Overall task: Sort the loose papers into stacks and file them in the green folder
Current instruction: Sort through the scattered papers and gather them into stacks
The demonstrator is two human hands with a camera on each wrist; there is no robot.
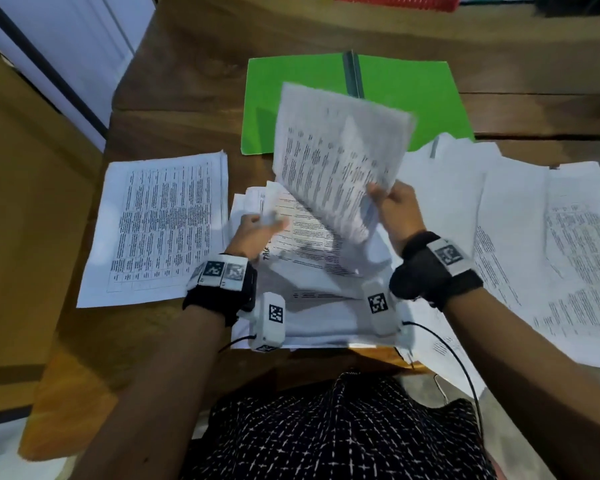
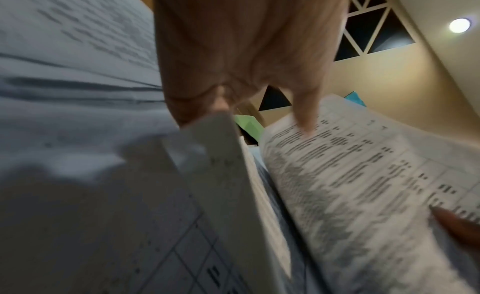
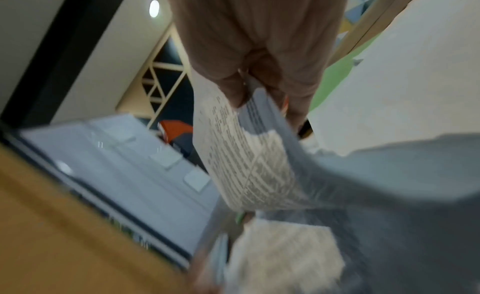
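Green folder [image 1: 291,98], white papers [image 1: 160,223] printed black, brown table [image 1: 187,64], dark white-flecked garment [image 1: 343,434].

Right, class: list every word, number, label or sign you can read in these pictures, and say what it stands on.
No text can be read.
Held sheets in the right hand: printed table rows, blurred.
Neat stack on the left: dense table text, too small.
Middle pile under the left hand: print and a dark handwritten mark, illegible.
Spread papers on the right: too small.
Wrist units: square coded markers, no words.
Green folder: no text.
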